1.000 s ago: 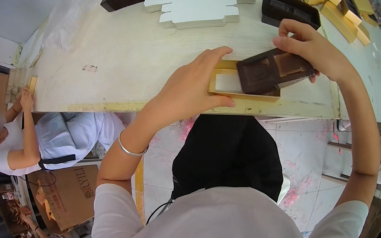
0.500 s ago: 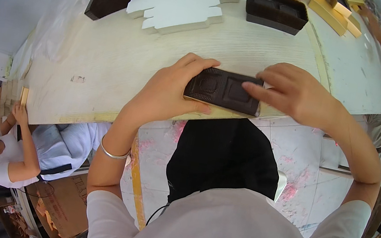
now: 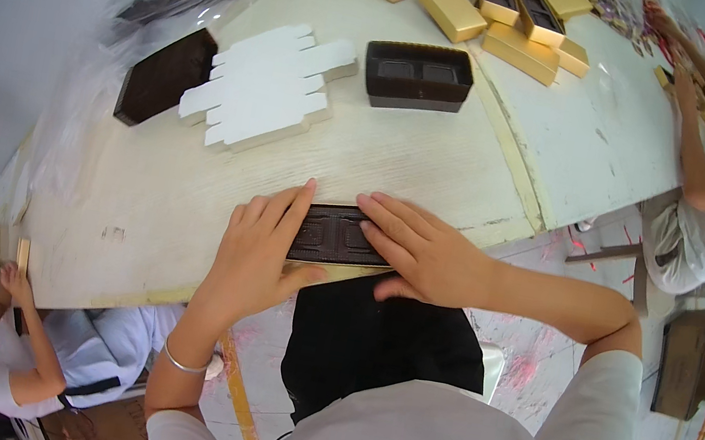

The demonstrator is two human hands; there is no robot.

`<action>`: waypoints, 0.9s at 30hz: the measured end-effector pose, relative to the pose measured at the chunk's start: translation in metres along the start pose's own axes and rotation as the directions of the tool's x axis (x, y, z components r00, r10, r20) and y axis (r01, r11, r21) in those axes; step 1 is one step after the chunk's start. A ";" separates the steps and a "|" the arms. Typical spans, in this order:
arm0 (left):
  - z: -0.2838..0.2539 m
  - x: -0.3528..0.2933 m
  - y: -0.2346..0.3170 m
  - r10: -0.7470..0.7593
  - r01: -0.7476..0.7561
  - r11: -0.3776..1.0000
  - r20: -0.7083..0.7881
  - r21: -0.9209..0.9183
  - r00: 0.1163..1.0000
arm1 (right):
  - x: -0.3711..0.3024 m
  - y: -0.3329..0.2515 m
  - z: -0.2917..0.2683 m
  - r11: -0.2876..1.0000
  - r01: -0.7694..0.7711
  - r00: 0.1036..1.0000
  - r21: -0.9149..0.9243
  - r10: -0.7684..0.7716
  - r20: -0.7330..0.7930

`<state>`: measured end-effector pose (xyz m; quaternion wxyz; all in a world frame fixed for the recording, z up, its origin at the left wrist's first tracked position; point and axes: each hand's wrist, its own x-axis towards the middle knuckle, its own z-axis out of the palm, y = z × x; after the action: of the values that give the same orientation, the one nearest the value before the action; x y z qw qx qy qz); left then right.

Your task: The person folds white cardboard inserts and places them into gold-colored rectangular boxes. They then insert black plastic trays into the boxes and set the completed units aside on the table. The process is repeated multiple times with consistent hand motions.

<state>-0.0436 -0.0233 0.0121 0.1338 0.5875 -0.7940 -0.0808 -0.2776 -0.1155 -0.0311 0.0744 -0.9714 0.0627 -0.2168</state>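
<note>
A: What lies under the fingers?

B: A dark brown moulded tray (image 3: 336,236), flat on the pale tabletop (image 3: 177,209) between the two hands. It's oblong and slightly shiny, with two squarish shapes side by side and a thin golden line along its near side. The right end is hidden beneath fingers.

A: And each hand?

B: The left hand (image 3: 259,251) grips the left end, its long fingers together at the far corner and its thumb along the near side. The right hand (image 3: 435,257) lays slightly spread fingers over the right end, thumb apart on the near side. Whether that thumb touches the tray, I can't tell.

A: How close is the edge?

B: The tabletop's near edge runs just beside the left thumb, and the right thumb overlaps it in this view. Black cloth (image 3: 378,346) over the lap sits right below.

A: Where's the room, then?

B: Beyond the fingertips, a broad stretch of tabletop reaches the white die-cut cards (image 3: 262,88), ahead and left. A deep brown tray (image 3: 415,95) stands well ahead of the right fingertips, and gold boxes (image 3: 449,8) lie heaped past it. Right of those fingers, a yellowish seam (image 3: 509,176) slants across the surface.
</note>
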 end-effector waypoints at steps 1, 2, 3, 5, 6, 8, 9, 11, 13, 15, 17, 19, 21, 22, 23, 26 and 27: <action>-0.001 0.001 0.000 0.023 -0.023 1.000 -0.005 -0.005 1.000 | 0.000 -0.001 0.004 0.999 -0.022 0.999 -0.037 0.021 -0.030; -0.002 0.000 -0.005 0.049 -0.051 0.997 -0.041 -0.055 0.998 | 0.000 0.000 0.001 1.000 -0.014 0.999 0.009 0.015 -0.039; -0.005 0.000 -0.016 0.067 -0.074 0.993 -0.081 -0.094 0.994 | 0.004 0.002 -0.011 0.998 0.069 0.997 0.012 -0.068 -0.032; -0.015 -0.004 -0.037 -0.014 -0.033 0.974 -0.202 -0.226 0.979 | 0.000 0.035 -0.039 0.995 0.100 0.994 -0.003 -0.100 -0.047; -0.018 0.000 -0.046 -0.106 0.053 0.976 -0.244 -0.213 0.964 | -0.004 0.062 -0.062 0.992 -0.025 0.994 -0.123 0.012 -0.105; -0.015 0.015 -0.060 -0.142 0.129 0.990 -0.343 -0.061 0.928 | 0.006 0.119 -0.139 0.807 -0.309 0.920 -0.503 0.120 -0.373; -0.011 0.024 -0.067 -0.090 0.140 0.985 -0.395 0.100 0.914 | 0.011 0.146 -0.174 0.676 -0.423 0.867 -0.604 0.108 -0.486; -0.004 0.039 -0.088 -0.010 0.163 0.929 -0.416 0.332 0.909 | 0.042 0.127 -0.188 0.613 -0.523 0.798 -0.592 0.109 -0.593; 0.007 0.055 -0.104 0.056 0.131 0.876 -0.367 0.464 0.928 | 0.040 0.150 -0.189 0.847 -0.305 0.828 -0.435 0.010 -0.560; 0.019 0.053 -0.118 0.108 0.095 0.902 -0.432 0.422 0.895 | 0.066 0.107 -0.142 0.916 -0.147 0.907 -0.373 -0.026 -0.421; 0.024 0.054 -0.123 0.150 0.068 0.901 -0.454 0.429 0.878 | 0.063 0.084 -0.104 0.853 -0.062 0.961 -0.519 -0.089 -0.262; 0.027 0.057 -0.128 0.203 0.016 0.905 -0.464 0.424 0.862 | 0.066 0.064 -0.074 0.920 0.035 0.979 -0.390 -0.111 -0.172; 0.034 0.076 -0.132 0.216 -0.001 0.912 -0.479 0.410 0.851 | 0.055 0.068 -0.050 0.946 0.052 0.987 -0.320 -0.097 -0.128; 0.029 0.078 -0.128 0.154 0.025 0.932 -0.455 0.363 0.877 | 0.052 0.068 -0.039 0.942 0.023 0.993 -0.336 -0.059 -0.099; 0.022 0.077 -0.124 0.073 0.023 0.979 -0.456 0.202 0.887 | 0.052 0.071 -0.030 0.964 0.005 0.997 -0.265 -0.026 -0.076; -0.007 0.071 -0.120 0.035 -0.019 0.999 -0.351 0.049 0.936 | 0.076 0.059 -0.019 0.987 -0.092 0.995 -0.134 0.085 -0.058; -0.008 0.073 -0.127 -0.003 0.009 1.000 -0.316 0.019 0.949 | 0.087 0.052 -0.016 0.986 -0.132 0.990 -0.105 0.127 -0.057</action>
<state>0.0544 -0.1303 -0.0080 0.2532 0.5966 -0.7613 0.0218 -0.2109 -0.1822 0.0104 0.0340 -0.9621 0.1392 -0.2320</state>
